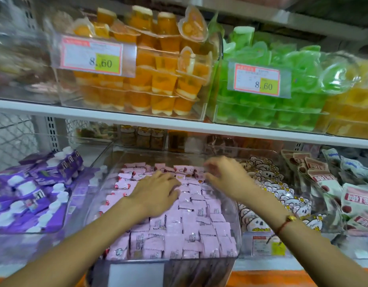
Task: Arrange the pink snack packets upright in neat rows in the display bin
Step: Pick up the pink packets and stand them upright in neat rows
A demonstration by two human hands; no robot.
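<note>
The head view looks down into a clear display bin [234, 206] on the lower shelf, filled with pink snack packets [185, 230]. The near rows stand upright, backs showing small print too fine to read; the far rows show red and white artwork. The left hand [156, 193] lies palm down on the middle packets, fingers [170, 184] spread and flat, gripping nothing that can be seen. The right hand [226, 177] hovers over the bin's far right corner, blurred, fingers loosely curled; whether they pinch a packet cannot be told. A red cord bracelet [285, 223] with a gold bead circles that wrist.

Purple pouches [34, 193] with white caps fill the bin to the left; bear-print packets [268, 183] the bin to the right. On the shelf above, orange jelly cups [158, 79] and green jelly cups [261, 104] sit in clear bins, each with a price tag [92, 55] reading 8.60.
</note>
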